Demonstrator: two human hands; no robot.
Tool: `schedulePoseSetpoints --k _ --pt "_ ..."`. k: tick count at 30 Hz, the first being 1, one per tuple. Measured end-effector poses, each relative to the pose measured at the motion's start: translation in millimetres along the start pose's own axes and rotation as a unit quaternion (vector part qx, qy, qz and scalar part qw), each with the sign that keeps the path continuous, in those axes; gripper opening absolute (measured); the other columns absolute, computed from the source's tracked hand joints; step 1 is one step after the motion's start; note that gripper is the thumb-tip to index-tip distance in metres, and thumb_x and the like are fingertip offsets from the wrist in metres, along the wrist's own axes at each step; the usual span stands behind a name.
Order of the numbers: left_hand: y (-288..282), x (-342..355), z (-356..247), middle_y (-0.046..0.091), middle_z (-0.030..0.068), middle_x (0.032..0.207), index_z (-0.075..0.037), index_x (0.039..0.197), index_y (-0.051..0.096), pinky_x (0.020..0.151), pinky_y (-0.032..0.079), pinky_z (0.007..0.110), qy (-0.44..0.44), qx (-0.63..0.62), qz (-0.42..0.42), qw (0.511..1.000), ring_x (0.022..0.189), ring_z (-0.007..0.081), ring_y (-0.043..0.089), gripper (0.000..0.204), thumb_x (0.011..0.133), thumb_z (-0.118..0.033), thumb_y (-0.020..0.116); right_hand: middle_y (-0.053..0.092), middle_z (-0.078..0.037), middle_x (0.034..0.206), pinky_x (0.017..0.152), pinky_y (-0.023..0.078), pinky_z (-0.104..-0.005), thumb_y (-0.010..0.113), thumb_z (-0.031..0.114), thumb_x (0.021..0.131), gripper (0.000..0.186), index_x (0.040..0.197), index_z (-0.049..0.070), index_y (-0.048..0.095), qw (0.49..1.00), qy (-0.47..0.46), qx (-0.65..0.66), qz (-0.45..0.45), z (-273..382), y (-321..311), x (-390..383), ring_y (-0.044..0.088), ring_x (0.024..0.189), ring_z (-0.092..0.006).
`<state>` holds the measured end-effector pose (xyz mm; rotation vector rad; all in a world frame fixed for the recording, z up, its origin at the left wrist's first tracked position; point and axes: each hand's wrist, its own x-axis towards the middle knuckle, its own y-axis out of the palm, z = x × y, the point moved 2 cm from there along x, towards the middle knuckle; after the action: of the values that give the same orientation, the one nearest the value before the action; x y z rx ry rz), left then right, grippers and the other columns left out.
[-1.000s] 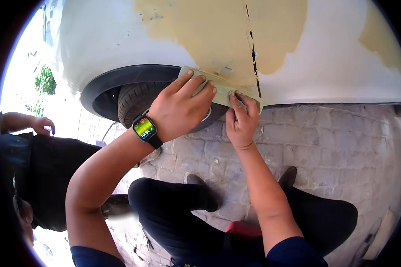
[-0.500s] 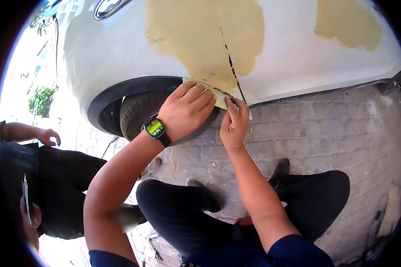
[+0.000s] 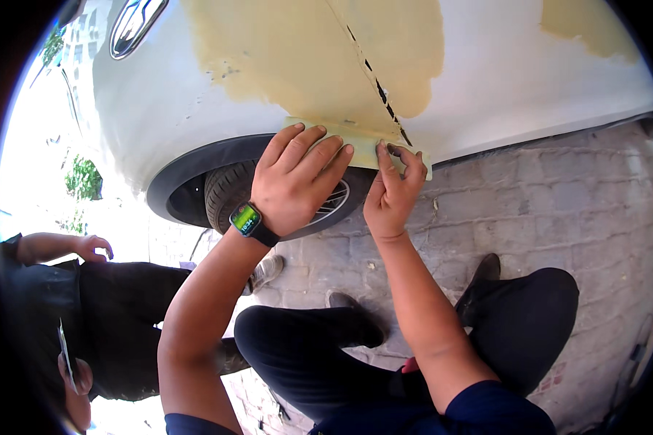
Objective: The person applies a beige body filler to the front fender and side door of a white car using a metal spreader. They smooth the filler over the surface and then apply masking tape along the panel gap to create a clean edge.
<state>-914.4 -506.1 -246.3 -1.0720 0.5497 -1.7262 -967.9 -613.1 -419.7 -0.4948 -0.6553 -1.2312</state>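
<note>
A pale yellow-green strip (image 3: 363,143) lies along the lower edge of the white car panel (image 3: 486,87), above the wheel arch. Whether it is tape or abrasive paper I cannot tell. My left hand (image 3: 294,172) rests on the strip's left part with fingers stretched out and slightly apart, a watch (image 3: 245,219) on its wrist. Near the right end, my right hand (image 3: 397,187) pinches the strip between thumb and fingers. Tan filler (image 3: 305,58) covers the panel above, crossed by a dark panel gap (image 3: 376,83) that runs down to the strip.
Below my left hand is the tyre (image 3: 228,188) under a black arch trim (image 3: 168,181). Another person in dark trousers (image 3: 123,319) stands at the left, a thin flat item (image 3: 67,355) in one hand. Brick paving (image 3: 515,217) lies below the car.
The strip has turned from a tilted position to lie flatter against the panel's lower edge. Both hands have shifted slightly with it, and the whole view has moved a little.
</note>
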Motion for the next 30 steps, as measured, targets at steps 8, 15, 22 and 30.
schedulePoseSetpoints --k 8,15,22,30 --pt "6 4 3 0.072 0.0035 0.116 -0.012 0.110 0.081 0.102 0.051 0.047 0.003 0.010 -0.019 1.000 0.112 0.0257 0.067 0.040 0.071 -0.011 0.076 0.061 -0.010 0.124 0.116 0.036 -0.0637 0.062 -0.003 0.085 0.056 0.137 0.018 0.072 1.000 0.003 0.002 -0.007 -4 6 5 0.062 0.117 -0.0294" --pt "6 5 8 0.072 0.0031 0.117 -0.013 0.111 0.082 0.103 0.050 0.048 0.004 0.013 -0.007 1.000 0.112 0.0257 0.067 0.040 0.072 -0.011 0.074 0.061 -0.010 0.124 0.115 0.038 -0.0620 0.064 -0.002 0.086 0.055 0.136 0.018 0.073 1.000 0.011 0.010 -0.018 -3 13 5 0.062 0.116 -0.0281" --pt "9 -5 17 0.073 0.0014 0.118 -0.014 0.114 0.081 0.104 0.052 0.045 0.022 0.036 0.021 0.999 0.113 0.0236 0.068 0.038 0.076 -0.011 0.073 0.062 -0.009 0.122 0.114 0.039 -0.0623 0.066 -0.002 0.084 0.056 0.136 0.018 0.073 1.000 0.006 -0.009 -0.028 0 26 -4 0.061 0.116 -0.0285" --pt "-5 -13 18 0.073 0.0007 0.117 -0.013 0.115 0.079 0.097 0.055 0.041 0.048 0.044 0.097 0.993 0.109 0.0221 0.069 0.038 0.078 -0.012 0.072 0.063 -0.007 0.121 0.110 0.044 -0.0582 0.067 -0.002 0.080 0.057 0.132 0.020 0.074 0.999 0.031 -0.014 0.010 12 21 -14 0.061 0.113 -0.0325"
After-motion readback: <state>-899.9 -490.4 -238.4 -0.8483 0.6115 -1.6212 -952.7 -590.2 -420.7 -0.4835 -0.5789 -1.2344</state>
